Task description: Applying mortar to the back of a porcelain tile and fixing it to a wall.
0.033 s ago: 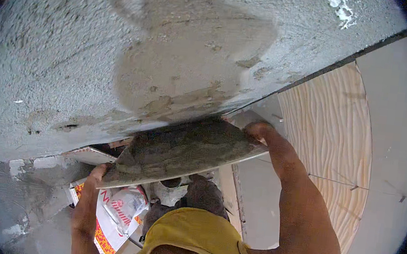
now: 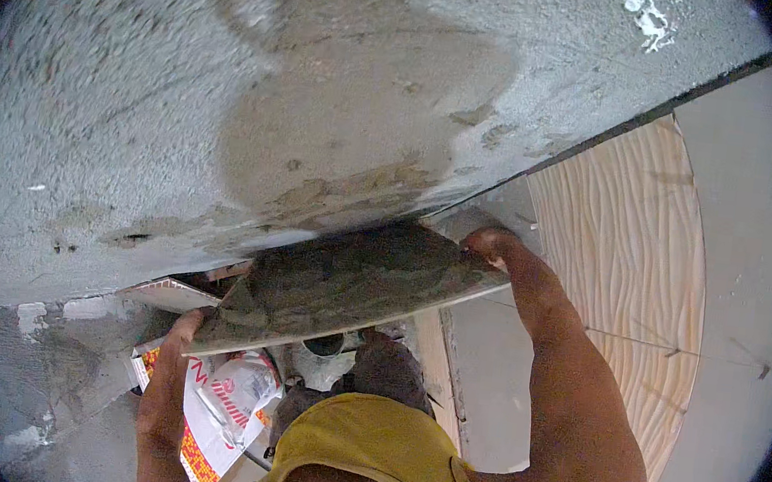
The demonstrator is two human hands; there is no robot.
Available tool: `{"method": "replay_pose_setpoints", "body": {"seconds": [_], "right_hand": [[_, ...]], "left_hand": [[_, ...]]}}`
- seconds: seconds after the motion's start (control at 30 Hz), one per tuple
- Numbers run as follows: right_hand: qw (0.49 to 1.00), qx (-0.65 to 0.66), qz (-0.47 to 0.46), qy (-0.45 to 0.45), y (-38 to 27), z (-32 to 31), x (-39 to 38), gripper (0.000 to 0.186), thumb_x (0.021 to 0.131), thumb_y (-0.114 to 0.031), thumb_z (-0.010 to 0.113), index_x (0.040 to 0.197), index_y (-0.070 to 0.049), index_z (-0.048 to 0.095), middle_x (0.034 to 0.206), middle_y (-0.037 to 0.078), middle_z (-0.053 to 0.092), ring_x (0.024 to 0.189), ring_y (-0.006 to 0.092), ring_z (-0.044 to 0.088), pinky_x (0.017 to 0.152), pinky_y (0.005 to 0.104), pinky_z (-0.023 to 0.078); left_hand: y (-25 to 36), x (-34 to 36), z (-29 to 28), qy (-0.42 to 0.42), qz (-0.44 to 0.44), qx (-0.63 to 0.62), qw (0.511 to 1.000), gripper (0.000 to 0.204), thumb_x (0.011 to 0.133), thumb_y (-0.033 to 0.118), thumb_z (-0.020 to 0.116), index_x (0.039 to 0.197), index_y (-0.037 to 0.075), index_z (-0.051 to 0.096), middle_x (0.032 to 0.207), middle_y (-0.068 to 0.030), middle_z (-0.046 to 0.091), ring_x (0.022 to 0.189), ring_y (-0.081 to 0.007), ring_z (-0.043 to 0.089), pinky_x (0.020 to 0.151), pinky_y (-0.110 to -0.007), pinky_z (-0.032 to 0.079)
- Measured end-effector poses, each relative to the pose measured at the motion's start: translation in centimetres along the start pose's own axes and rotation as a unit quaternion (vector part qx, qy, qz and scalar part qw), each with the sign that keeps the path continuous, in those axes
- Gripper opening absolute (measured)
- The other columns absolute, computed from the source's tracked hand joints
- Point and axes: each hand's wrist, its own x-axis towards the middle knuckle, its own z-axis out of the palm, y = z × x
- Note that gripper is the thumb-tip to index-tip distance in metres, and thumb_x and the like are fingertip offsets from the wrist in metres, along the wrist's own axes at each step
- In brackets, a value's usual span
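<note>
Between my two hands is a large tile (image 2: 344,284), its dark upper face coated with grey mortar and its pale edge toward me. My left hand (image 2: 189,326) grips the left end, and my right hand (image 2: 489,245) holds the right end, fingers partly hidden behind the tile. The tile's far long side is close against the foot of the rough grey wall (image 2: 108,108); whether it touches cannot be made out. A damp brownish patch (image 2: 352,115) of mortar spreads over that wall above the tile.
On the right, a wavy wood-toned tile (image 2: 620,256) covers part of the adjoining surface, with thin spacers at its joint. Below my left hand lies a white, red and yellow printed package (image 2: 217,412). A narrow board (image 2: 441,374) and a dark round opening (image 2: 325,344) show beneath the tile.
</note>
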Motion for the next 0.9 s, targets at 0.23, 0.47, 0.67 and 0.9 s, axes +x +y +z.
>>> {"method": "replay_pose_setpoints", "body": {"seconds": [0.23,0.47,0.67,0.9], "right_hand": [[0.582,0.771,0.186,0.178,2.2,2.0,-1.3,0.035,0.094,-0.029,0.052,0.122,-0.007,0.054,0.099,0.015,0.063,0.089,0.0259,0.060,0.078,0.0392,0.050],[0.523,0.780,0.258,0.230,-6.5,-5.4,-8.9,0.058,0.096,-0.048,0.040,0.133,-0.003,0.040,0.133,0.019,0.040,0.103,0.0431,0.054,0.083,0.0659,0.045],[0.699,0.639,0.193,0.257,-10.5,-9.1,-14.0,0.079,0.094,-0.061,0.029,0.148,-0.004,0.021,0.153,0.022,0.018,0.139,0.0426,0.022,0.095,0.0726,0.030],[0.713,0.393,0.273,0.513,-18.3,-6.9,-16.4,0.072,0.094,-0.060,0.033,0.137,-0.003,0.044,0.140,0.020,0.044,0.132,0.0333,0.041,0.110,0.0406,0.029]], "left_hand": [[10.9,-0.6,-0.9,0.017,-0.134,-0.529,0.838,0.029,0.093,0.027,0.051,0.107,0.004,0.063,0.099,-0.0116,0.067,0.081,-0.0262,0.064,0.067,-0.037,0.051],[9.3,0.0,-2.0,0.004,-0.173,-0.647,0.742,0.019,0.089,0.019,0.056,0.097,0.002,0.060,0.085,-0.0101,0.065,0.070,-0.0263,0.061,0.059,-0.037,0.055],[5.4,4.0,-3.6,-0.023,-0.224,-0.599,0.768,0.023,0.091,0.023,0.053,0.089,0.001,0.058,0.072,-0.0111,0.060,0.049,-0.0212,0.052,0.040,-0.029,0.046],[10.5,2.6,-4.8,-0.087,-0.154,-0.562,0.808,0.016,0.073,-0.004,0.062,0.088,0.000,0.060,0.074,-0.0126,0.060,0.055,-0.0189,0.056,0.043,-0.024,0.050]]}}
